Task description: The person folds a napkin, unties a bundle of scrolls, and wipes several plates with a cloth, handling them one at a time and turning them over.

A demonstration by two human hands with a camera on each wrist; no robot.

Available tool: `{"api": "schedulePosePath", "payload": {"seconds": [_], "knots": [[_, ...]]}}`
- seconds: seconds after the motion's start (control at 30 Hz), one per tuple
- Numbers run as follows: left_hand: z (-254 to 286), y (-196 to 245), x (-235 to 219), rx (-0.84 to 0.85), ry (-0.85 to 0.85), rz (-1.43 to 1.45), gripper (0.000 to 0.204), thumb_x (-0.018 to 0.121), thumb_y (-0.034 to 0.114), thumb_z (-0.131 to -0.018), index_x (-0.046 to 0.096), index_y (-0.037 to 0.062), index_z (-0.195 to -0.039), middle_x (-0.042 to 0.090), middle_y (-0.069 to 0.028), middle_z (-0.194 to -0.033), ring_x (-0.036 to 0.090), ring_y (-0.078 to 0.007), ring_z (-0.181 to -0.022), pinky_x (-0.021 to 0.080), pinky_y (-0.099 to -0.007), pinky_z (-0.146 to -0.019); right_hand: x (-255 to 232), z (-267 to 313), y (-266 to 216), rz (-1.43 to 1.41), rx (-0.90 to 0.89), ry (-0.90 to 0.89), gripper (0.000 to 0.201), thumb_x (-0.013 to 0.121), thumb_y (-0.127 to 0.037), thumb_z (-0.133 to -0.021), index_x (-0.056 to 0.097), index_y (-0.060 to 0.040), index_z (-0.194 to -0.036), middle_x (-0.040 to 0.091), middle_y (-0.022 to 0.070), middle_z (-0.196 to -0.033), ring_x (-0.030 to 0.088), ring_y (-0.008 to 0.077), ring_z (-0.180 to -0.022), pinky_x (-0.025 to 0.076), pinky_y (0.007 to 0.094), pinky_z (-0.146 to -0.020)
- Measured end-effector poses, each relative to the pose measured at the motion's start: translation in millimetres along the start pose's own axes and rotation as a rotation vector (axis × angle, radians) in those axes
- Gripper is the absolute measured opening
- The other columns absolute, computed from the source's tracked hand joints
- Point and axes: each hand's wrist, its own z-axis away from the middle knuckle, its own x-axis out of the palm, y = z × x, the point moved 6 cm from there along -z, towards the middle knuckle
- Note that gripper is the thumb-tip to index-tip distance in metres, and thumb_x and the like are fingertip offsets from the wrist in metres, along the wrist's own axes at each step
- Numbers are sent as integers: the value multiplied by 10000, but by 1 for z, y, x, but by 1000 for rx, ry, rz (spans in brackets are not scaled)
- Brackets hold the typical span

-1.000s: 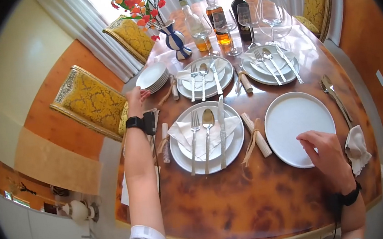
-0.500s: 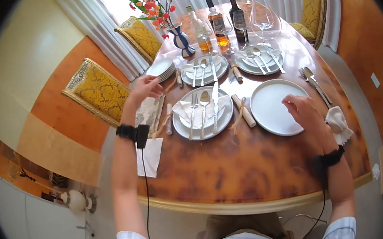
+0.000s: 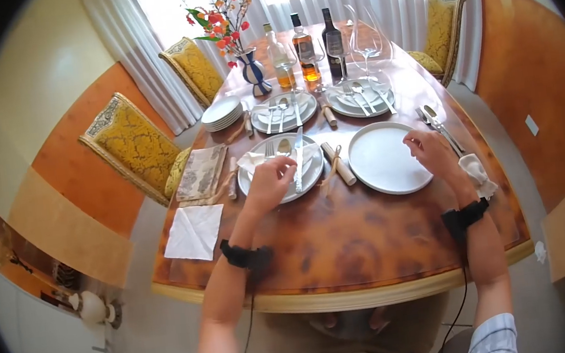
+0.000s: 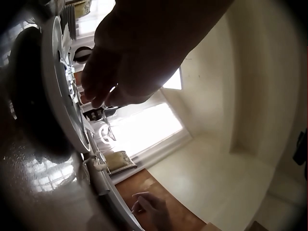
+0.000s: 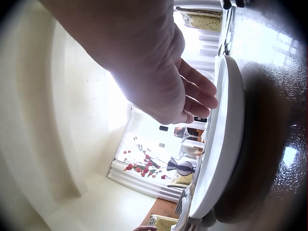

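My left hand (image 3: 271,183) hovers over the front left place setting with loosely bent fingers and nothing in them. Beneath it lie stacked white plates (image 3: 262,145) with a white napkin (image 3: 248,161), a fork (image 3: 269,151), a spoon (image 3: 284,146) and a knife (image 3: 299,161); the hand hides part of the fork and spoon. Over the right rim of a bare white dinner plate (image 3: 384,159) is my right hand (image 3: 433,155), its fingers relaxed and holding nothing. In the right wrist view, those fingers (image 5: 199,91) hang close over the plate.
Twine-tied napkin rolls (image 3: 340,163) lie between settings. Cutlery (image 3: 441,129) and a bunched cloth (image 3: 478,175) are at the right. A folded patterned cloth (image 3: 203,171), a white napkin (image 3: 194,232) and small stacked plates (image 3: 222,114) are at the left. Bottles (image 3: 304,53), wine glasses and a vase (image 3: 254,74) stand behind.
My left hand has come back from the small plate stack at the left, moving right and nearer to me, over the front left setting. My right hand stays by the bare plate.
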Motion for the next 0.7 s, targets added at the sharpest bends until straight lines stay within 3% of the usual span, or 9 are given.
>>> {"api": "schedulePosePath", "payload": {"seconds": [0.07,0.17,0.23,0.27,0.4,0.5,0.57,0.7], "knots": [[8,20,8,0,7,1,144,707,125,-936,749,18,-1024,719,-130,-747,646,-174,-603,501,-332,-593,0,1,-7,-11,-23,34,170,660,-187,-976,738,-57,-1052,730,166,-806,718,355,-761,545,457,-714],[20,32,10,7,7,18,133,707,115,-938,744,17,-1020,711,-124,-735,639,-178,-609,493,-337,-592,3,5,-46,-69,-73,21,155,664,-181,-976,737,-62,-1045,741,161,-839,722,348,-773,555,453,-717],[26,31,3,15,9,41,123,697,97,-949,734,15,-1034,684,-123,-705,626,-187,-605,476,-336,-587,13,10,-70,-102,-118,-38,143,665,-174,-977,736,-67,-1041,748,159,-871,728,343,-789,562,450,-718],[28,32,0,24,22,53,122,694,93,-952,732,15,-1039,675,-127,-697,622,-185,-603,472,-334,-585,18,13,-81,-96,-158,-75,138,679,-140,-963,737,-55,-1055,752,157,-903,740,272,-760,576,378,-706],[26,27,-8,23,43,84,115,673,91,-971,719,14,-1044,672,-183,-732,661,-268,-643,489,-377,-613,32,32,-123,-126,-248,-281,144,681,-130,-947,736,-58,-1059,747,154,-893,737,319,-788,582,396,-726],[28,35,-14,139,86,63,126,639,94,-1022,729,10,-1047,684,-61,-705,634,-101,-647,481,-279,-595,38,41,-149,-158,-273,-407,147,680,-123,-939,736,-59,-1058,744,157,-880,734,348,-803,584,403,-738],[29,39,-16,179,94,64,138,641,114,-1024,721,1,-1026,677,-83,-701,634,-127,-632,481,-293,-596,46,43,-153,-225,-211,-521,146,678,-120,-938,737,-56,-1056,743,159,-872,734,360,-813,583,400,-741],[32,49,-15,159,27,32,144,661,134,-1010,714,0,-1011,663,-127,-708,649,-182,-623,488,-320,-603,42,36,-148,-214,-209,-382,138,670,-107,-951,743,-52,-1055,737,142,-838,732,303,-754,573,377,-699]]}}
